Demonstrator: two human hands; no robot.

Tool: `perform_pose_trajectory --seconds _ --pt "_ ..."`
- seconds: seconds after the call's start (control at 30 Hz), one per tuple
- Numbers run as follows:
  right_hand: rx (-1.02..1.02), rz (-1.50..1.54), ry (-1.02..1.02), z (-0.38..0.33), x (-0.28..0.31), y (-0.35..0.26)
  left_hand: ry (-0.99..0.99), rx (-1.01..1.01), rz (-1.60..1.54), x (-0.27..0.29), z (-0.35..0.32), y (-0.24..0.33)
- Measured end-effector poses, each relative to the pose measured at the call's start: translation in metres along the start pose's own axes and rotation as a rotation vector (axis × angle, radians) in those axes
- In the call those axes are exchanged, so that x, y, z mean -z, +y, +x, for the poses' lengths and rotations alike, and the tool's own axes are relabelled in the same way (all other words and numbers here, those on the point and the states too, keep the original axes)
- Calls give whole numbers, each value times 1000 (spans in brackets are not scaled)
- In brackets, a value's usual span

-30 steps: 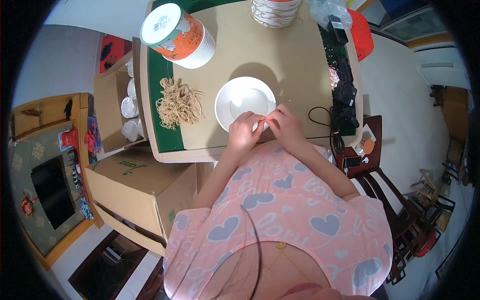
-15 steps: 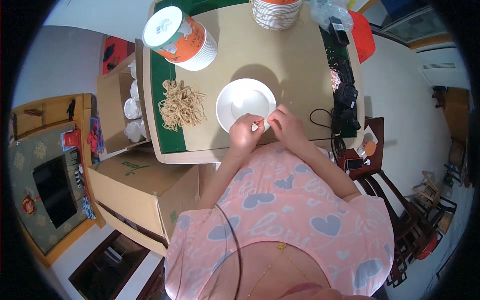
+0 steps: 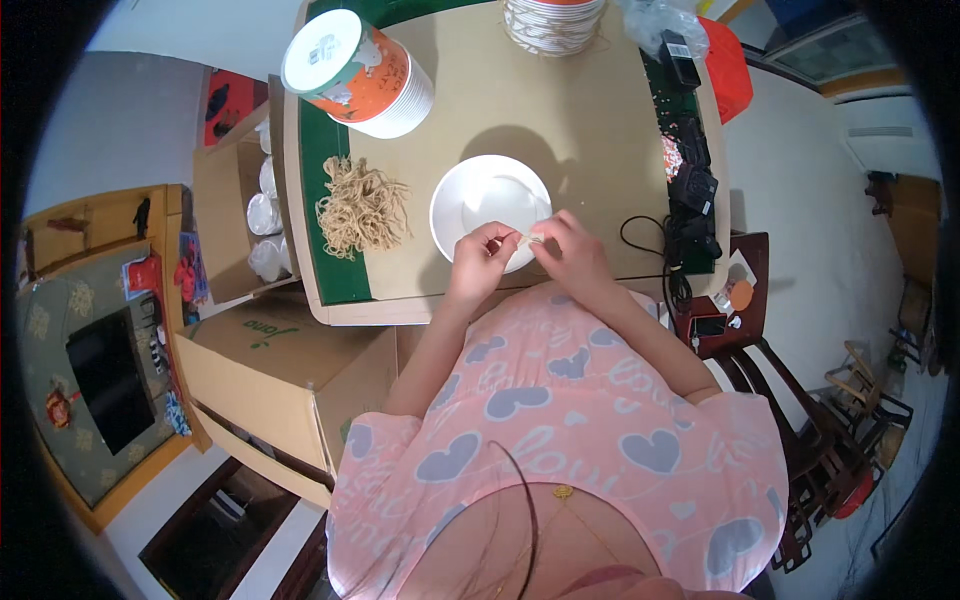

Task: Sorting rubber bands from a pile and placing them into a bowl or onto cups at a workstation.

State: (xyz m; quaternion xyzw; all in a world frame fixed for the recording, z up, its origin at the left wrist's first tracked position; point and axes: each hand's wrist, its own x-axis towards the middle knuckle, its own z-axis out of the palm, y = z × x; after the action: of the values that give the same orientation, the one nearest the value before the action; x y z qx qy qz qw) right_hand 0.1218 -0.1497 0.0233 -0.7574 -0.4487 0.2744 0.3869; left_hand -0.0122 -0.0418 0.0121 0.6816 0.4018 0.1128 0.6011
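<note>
Nearest the camera is the person's pink top with pale hearts point(image 3: 560, 420), and both bare forearms reach forward from it to the near edge of the table point(image 3: 590, 150).

The left hand point(image 3: 482, 258) and the right hand point(image 3: 566, 252) meet over the near rim of a white plate point(image 3: 480, 200). The fingers of both hands are curled in narrow, and between their tips they pinch 1 small pale strip point(image 3: 526, 238), one hand at each end. The strip is too small to tell what it is made of. It hangs just above the near right part of the plate, and the hands cover that part of the rim.

To the left of the plate lies a loose heap of tan string point(image 3: 360, 208), half on the brown tabletop and half on a green mat point(image 3: 322, 160). Farther back on the left, 1 orange and white tub point(image 3: 358, 70) lies tilted with its white lid towards the camera. At the far edge stands a stack of white cups point(image 3: 552, 22). Along the right edge lie black cables and plugs point(image 3: 690, 205), with a red bag point(image 3: 728, 62) behind them.

On the floor to the left stands an open cardboard box point(image 3: 270, 370).
</note>
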Motion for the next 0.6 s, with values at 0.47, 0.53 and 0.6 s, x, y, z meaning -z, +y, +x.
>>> perform_pose_trajectory --seconds 0.47,0.53,0.6 --pt "47 163 -2 7 0 -3 216 -253 197 -15 -11 16" --pt "39 162 16 5 0 -6 167 -189 207 -9 -15 24" --pt "24 158 38 5 3 -4 111 -125 213 -3 -17 28"
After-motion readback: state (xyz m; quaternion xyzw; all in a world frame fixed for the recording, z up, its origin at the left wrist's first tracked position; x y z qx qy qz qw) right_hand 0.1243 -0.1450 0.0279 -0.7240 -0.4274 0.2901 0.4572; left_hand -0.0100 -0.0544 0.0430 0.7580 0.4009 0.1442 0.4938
